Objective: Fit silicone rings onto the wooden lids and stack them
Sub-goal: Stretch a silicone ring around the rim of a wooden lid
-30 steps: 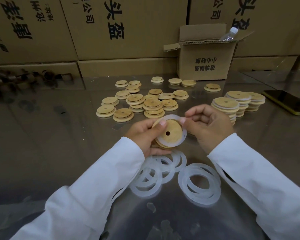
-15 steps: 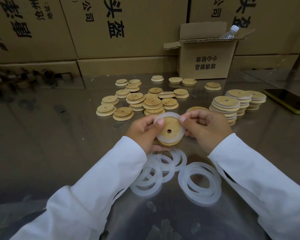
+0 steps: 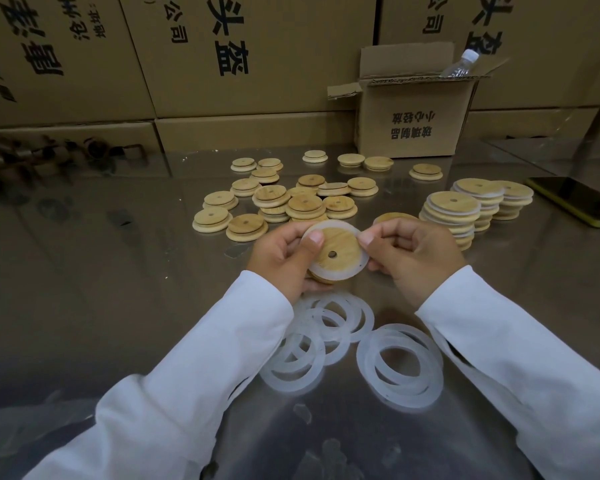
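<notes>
Over the middle of the steel table, both hands hold one wooden lid, tilted towards the camera, with a white silicone ring around its rim. The left hand grips the lid at its 9 o'clock edge, thumb pressed on the face and fingers curled behind. The right hand pinches the rim at 3 o'clock between thumb and curled fingers. From the lid, loose rings lie overlapping at 6 o'clock, bare lids are scattered at 12 o'clock, and stacks of ringed lids stand at 2 o'clock, with a phone beyond them.
</notes>
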`<state>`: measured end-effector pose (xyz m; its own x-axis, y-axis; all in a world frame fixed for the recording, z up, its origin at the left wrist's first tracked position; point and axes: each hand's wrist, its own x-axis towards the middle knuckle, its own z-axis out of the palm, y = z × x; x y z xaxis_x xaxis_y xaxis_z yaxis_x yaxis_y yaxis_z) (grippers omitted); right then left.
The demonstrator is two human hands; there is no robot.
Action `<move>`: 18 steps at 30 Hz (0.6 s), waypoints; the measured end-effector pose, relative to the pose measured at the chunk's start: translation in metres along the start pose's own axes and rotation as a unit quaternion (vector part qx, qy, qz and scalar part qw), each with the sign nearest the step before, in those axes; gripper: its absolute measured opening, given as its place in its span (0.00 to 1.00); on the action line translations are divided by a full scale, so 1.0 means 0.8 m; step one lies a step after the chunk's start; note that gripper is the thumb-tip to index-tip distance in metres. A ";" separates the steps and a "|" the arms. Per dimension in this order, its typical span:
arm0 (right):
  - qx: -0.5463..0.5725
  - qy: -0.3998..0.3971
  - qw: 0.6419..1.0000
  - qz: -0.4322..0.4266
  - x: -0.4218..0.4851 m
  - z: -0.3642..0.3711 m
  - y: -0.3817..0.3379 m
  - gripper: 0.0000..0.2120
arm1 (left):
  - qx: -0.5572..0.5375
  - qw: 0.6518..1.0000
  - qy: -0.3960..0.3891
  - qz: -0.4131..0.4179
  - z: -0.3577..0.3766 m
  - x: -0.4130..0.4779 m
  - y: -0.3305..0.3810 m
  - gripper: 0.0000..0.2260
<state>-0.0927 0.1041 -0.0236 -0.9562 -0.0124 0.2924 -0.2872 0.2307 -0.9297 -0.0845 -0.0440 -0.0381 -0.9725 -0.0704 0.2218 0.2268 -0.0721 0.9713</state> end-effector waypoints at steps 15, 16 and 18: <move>0.056 -0.015 0.998 -0.022 0.000 -0.005 -0.009 0.07 | -0.049 0.999 -0.001 0.011 0.001 0.001 0.000 0.06; 0.061 -0.011 0.998 -0.016 0.000 -0.005 -0.009 0.07 | -0.055 0.999 -0.001 0.000 0.002 0.001 -0.001 0.06; 0.071 -0.001 0.997 -0.004 0.000 -0.003 -0.006 0.06 | -0.063 0.998 0.004 -0.015 0.004 0.000 -0.001 0.06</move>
<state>-0.0911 0.1055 -0.0181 -0.9541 -0.0164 0.2990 -0.2993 0.0901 -0.9499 -0.0849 -0.0406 -0.0387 -0.9788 -0.0732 0.1915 0.2025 -0.1997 0.9587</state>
